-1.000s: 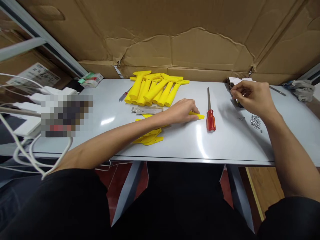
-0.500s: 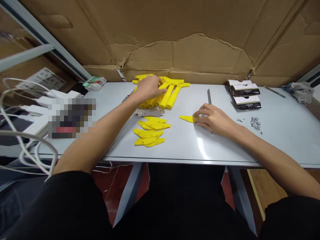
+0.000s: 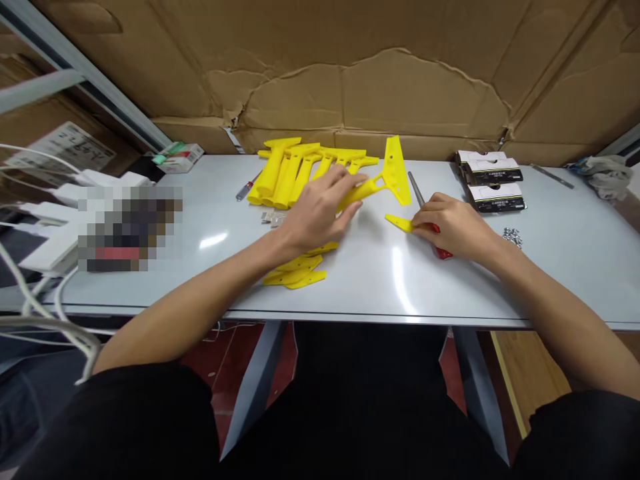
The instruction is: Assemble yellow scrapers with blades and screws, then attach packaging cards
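Observation:
My left hand (image 3: pixel 323 210) is closed round the handle of a yellow scraper (image 3: pixel 397 175), whose wide head with holes is raised above the table and points right. My right hand (image 3: pixel 447 223) pinches the end of a flat yellow plate (image 3: pixel 399 223). Under that hand lies a red-handled screwdriver (image 3: pixel 416 189); its shaft points away, and I cannot tell whether the fingers grip it. More yellow scraper handles (image 3: pixel 283 175) are piled behind my left hand. Several flat yellow plates (image 3: pixel 297 272) overlap in front of it, partly hidden by the wrist.
Small metal screws (image 3: pixel 513 237) and black-and-white boxes (image 3: pixel 495 197) are at the right. Another screwdriver (image 3: pixel 245 191) and thin packets (image 3: pixel 273 218) lie by the pile. White plugs and cables (image 3: pixel 100 193) crowd the left. Cardboard (image 3: pixel 300 100) stands along the back edge.
My left hand has taken a scraper handle from the pile and brought it right and nearer. My right hand has moved slightly right with the yellow plate, now tilted.

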Available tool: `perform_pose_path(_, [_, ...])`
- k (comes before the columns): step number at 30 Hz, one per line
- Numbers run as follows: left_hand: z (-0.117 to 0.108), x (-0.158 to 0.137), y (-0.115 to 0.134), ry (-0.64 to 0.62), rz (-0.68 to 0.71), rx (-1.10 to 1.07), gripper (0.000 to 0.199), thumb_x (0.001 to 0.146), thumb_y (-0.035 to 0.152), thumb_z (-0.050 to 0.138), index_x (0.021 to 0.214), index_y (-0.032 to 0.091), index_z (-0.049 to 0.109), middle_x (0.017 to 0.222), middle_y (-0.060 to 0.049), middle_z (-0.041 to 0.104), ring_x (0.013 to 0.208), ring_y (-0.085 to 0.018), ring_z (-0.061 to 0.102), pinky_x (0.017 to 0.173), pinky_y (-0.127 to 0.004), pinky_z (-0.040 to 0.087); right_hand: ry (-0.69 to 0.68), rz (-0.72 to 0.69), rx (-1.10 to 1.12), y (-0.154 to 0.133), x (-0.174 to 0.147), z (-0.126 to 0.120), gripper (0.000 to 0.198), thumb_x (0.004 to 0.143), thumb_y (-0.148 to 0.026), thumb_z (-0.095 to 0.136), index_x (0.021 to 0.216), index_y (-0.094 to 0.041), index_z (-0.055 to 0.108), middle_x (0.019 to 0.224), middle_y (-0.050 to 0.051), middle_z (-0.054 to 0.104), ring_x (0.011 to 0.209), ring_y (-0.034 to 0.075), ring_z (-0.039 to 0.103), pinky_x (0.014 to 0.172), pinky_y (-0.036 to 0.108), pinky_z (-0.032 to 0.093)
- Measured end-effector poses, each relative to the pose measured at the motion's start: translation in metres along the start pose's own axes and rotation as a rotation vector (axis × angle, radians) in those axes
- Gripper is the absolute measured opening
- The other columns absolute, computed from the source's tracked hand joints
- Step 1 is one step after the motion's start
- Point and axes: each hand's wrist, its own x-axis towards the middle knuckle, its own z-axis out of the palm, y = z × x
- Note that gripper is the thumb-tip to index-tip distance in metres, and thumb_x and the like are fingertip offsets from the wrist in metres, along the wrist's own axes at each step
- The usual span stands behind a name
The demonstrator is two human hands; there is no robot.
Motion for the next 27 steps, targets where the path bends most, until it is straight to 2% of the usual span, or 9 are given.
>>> perform_pose_path(3, [0.003,-0.013,0.018,0.008,0.019,-0.1,0.04,0.097,0.027,0.058,0.136,0.018,0.061,0.112,-0.009,0.067,0.101,-0.022,0.064,0.089,-0.039,0.057,0.03,0.042,-0.035,0.005,0.001,0.002,0.033,0.101,-0.042,0.054,0.11,-0.023,0.079,0.11,0.005,0.073,0.108,0.019,0.056,0.087,0.034,0.045])
perform_pose_path(7, [-0.001,-0.012,0.022,0.083,-0.073,-0.265,0.036,0.09,0.03,0.065,0.125,0.02,0.068,0.097,-0.004,0.067,0.087,-0.017,0.063,0.073,-0.029,0.057,0.066,0.099,-0.01,0.015,0.006,0.007,0.034,0.101,-0.043,0.053,0.111,-0.022,0.079,0.111,0.006,0.072,0.11,0.02,0.056,0.085,0.034,0.045])
perform_pose_path(9, [-0.002,-0.01,0.022,0.114,-0.121,-0.312,0.033,0.088,0.03,0.068,0.119,0.02,0.07,0.094,-0.003,0.066,0.084,-0.015,0.062,0.069,-0.027,0.055,0.07,0.11,0.011,0.023,0.008,0.007,0.035,0.102,-0.041,0.052,0.112,-0.022,0.079,0.113,0.006,0.072,0.112,0.02,0.056,0.09,0.035,0.047])
perform_pose_path(12, [-0.002,-0.009,0.021,0.121,-0.158,-0.335,0.031,0.086,0.031,0.071,0.116,0.023,0.072,0.092,-0.002,0.067,0.083,-0.015,0.062,0.069,-0.027,0.055,0.124,0.136,0.036,0.032,0.005,0.002,0.039,0.1,-0.045,0.055,0.122,-0.023,0.078,0.128,0.007,0.067,0.12,0.022,0.055,0.103,0.038,0.047])
perform_pose_path(14, [-0.001,-0.01,0.021,0.119,-0.165,-0.342,0.031,0.086,0.03,0.071,0.116,0.023,0.072,0.092,-0.002,0.067,0.082,-0.015,0.062,0.069,-0.028,0.055,0.182,0.232,0.02,0.032,0.0,-0.003,0.047,0.097,-0.053,0.057,0.128,-0.024,0.075,0.134,0.009,0.063,0.121,0.024,0.056,0.104,0.04,0.047])
perform_pose_path(17, [0.0,-0.011,0.019,0.119,-0.165,-0.347,0.031,0.086,0.029,0.071,0.115,0.021,0.072,0.092,-0.002,0.067,0.08,-0.014,0.061,0.069,-0.028,0.054,0.117,0.386,-0.041,0.024,-0.007,-0.008,0.052,0.093,-0.057,0.056,0.133,-0.028,0.073,0.119,0.012,0.065,0.101,0.022,0.06,0.089,0.039,0.046])
perform_pose_path(20, [0.002,-0.012,0.019,0.109,-0.157,-0.34,0.031,0.085,0.029,0.071,0.115,0.019,0.072,0.09,-0.002,0.067,0.078,-0.014,0.06,0.07,-0.028,0.054,-0.001,0.406,-0.029,0.016,-0.007,-0.007,0.048,0.09,-0.041,0.056,0.133,-0.028,0.071,0.099,0.01,0.067,0.082,0.016,0.055,0.078,0.032,0.039])
perform_pose_path(23, [0.003,-0.012,0.02,0.096,-0.155,-0.343,0.031,0.085,0.028,0.071,0.115,0.019,0.071,0.09,-0.001,0.067,0.079,-0.014,0.061,0.07,-0.028,0.054,0.018,0.415,0.03,0.016,0.0,-0.004,0.045,0.087,-0.031,0.055,0.128,-0.024,0.073,0.092,0.009,0.069,0.076,0.012,0.049,0.076,0.029,0.036])
perform_pose_path(27, [0.003,-0.013,0.023,0.087,-0.17,-0.346,0.03,0.086,0.028,0.071,0.115,0.02,0.071,0.092,-0.002,0.068,0.08,-0.014,0.062,0.069,-0.027,0.053,0.085,0.426,0.031,0.028,0.005,0.0,0.039,0.089,-0.031,0.054,0.118,-0.021,0.078,0.088,0.011,0.066,0.071,0.009,0.041,0.075,0.028,0.035])
